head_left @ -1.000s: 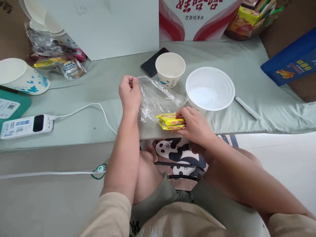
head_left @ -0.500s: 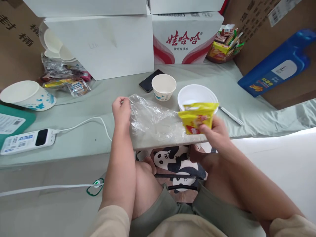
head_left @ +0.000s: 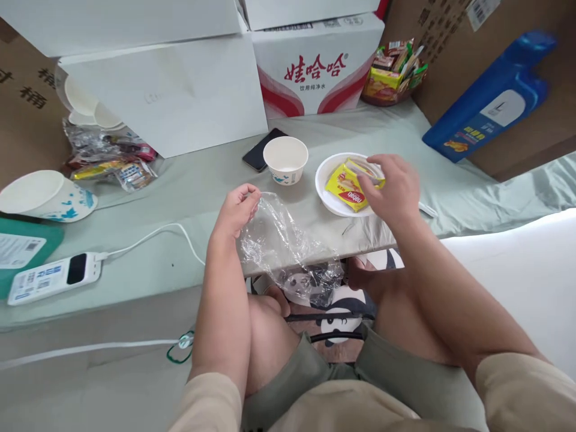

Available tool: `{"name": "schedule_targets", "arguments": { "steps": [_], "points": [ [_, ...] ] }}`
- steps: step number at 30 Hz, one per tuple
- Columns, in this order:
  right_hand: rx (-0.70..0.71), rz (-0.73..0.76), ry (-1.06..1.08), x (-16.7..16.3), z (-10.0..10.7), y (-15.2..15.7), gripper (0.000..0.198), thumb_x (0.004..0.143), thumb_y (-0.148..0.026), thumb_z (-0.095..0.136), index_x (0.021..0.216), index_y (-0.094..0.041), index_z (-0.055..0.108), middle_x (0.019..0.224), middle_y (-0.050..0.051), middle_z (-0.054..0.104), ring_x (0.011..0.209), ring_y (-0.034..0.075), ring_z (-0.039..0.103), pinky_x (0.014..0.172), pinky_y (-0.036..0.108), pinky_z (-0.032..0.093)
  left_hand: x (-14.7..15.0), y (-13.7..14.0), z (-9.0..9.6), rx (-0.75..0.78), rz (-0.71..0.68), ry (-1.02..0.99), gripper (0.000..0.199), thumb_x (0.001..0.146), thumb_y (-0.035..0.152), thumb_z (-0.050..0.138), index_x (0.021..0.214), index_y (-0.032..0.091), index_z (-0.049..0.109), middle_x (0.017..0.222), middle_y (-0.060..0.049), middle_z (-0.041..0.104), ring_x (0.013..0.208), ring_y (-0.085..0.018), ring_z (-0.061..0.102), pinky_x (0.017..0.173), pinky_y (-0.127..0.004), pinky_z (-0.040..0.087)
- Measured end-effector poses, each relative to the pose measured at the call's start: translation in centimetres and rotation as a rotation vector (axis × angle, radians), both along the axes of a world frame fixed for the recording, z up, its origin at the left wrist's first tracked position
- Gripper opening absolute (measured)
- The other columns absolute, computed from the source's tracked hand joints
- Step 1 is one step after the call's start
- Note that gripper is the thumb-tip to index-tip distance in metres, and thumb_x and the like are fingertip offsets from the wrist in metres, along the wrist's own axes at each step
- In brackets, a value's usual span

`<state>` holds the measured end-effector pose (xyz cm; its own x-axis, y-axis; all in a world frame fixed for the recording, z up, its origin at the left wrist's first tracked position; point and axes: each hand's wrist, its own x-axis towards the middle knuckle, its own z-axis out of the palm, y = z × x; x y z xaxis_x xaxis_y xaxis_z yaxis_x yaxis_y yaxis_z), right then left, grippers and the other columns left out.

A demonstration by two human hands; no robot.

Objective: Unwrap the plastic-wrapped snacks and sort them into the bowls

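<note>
At far left on the bench (head_left: 162,204), a printed paper bucket (head_left: 49,195) stands near a white power bank (head_left: 54,279), whose white cable (head_left: 148,230) curls across the cloth. Behind them, a pile of wrapped snacks (head_left: 112,165) lies well apart from both hands.

The left hand (head_left: 238,213) has its fingers closed in a pinch on one edge of a clear plastic bag (head_left: 288,240). Held only there, the thin film hangs loose, its lower part drooping past the bench's front edge; the grip looks meant to keep the bag in check while the other hand is busy.

Beyond the bag, a small paper bowl (head_left: 285,165) stands upright just beside a dark phone (head_left: 257,155).

To the right, yellow Nabati packets (head_left: 348,186) rest inside a white plastic bowl (head_left: 328,202), tilted against its wall, probably because its curve leaves them little flat room. The right hand (head_left: 398,186) hovers at the bowl's right side, thumb and fingers spread wide around a packet's edge; whether they touch it, I cannot tell. The bowl sits within easy reach of that hand, which likely suits its use as a holder.
</note>
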<state>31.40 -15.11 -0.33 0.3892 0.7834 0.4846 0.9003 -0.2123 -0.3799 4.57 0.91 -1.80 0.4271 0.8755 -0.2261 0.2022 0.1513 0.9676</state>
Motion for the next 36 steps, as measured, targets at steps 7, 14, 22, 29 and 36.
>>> {"name": "schedule_targets", "arguments": {
  "steps": [7,14,22,29,36],
  "points": [
    [-0.186,0.577,-0.002,-8.6,-3.0,-4.3,0.057,0.087,-0.038,0.064,0.139,-0.016,0.056,0.139,0.021,0.062,0.122,0.036,0.063,0.096,0.052,0.054,0.4,-0.5,0.1,-0.009,-0.097,-0.084,0.012,0.087,0.021,0.058,0.077,0.021,0.052,0.049,0.009,0.033,0.040,-0.005,0.024,0.039,-0.016,0.016],
    [0.035,0.219,0.581,-6.7,-2.5,-3.5,0.011,0.094,-0.027,0.054,0.094,-0.023,0.064,0.063,-0.003,0.063,0.051,0.014,0.061,0.052,0.028,0.050,-1.5,-0.4,0.5,0.100,-0.066,-0.063,0.014,0.081,0.027,0.071,0.084,0.021,0.059,0.050,0.010,0.036,0.042,-0.005,0.029,0.043,-0.018,0.021],
    [0.401,0.033,0.815,-4.3,0.6,-3.6,0.009,0.092,-0.028,0.061,0.087,-0.021,0.062,0.056,-0.008,0.055,0.035,0.006,0.043,0.035,0.022,0.027,-0.9,-0.9,-0.4,0.015,-0.211,0.117,0.022,0.067,0.025,0.084,0.075,0.015,0.066,0.076,-0.002,0.066,0.076,-0.014,0.064,0.073,-0.026,0.051],
    [0.578,0.015,0.799,-3.0,0.0,-3.7,0.008,0.095,-0.024,0.058,0.088,-0.021,0.057,0.060,-0.007,0.053,0.035,0.006,0.042,0.035,0.024,0.024,1.7,-2.9,0.4,-0.331,-0.237,-0.067,0.068,0.072,0.034,0.085,0.131,0.026,0.052,0.109,-0.009,0.072,0.089,-0.021,0.073,0.073,-0.033,0.059],
    [0.631,-0.060,0.738,-2.1,0.2,-4.0,0.006,0.094,-0.023,0.055,0.088,-0.022,0.055,0.061,-0.008,0.050,0.036,0.006,0.042,0.036,0.025,0.024,2.8,-3.0,-1.2,-0.263,-0.291,-0.073,0.096,0.061,0.003,0.080,0.145,0.029,0.041,0.100,-0.006,0.073,0.083,-0.019,0.075,0.075,-0.031,0.059]
  ]
}}
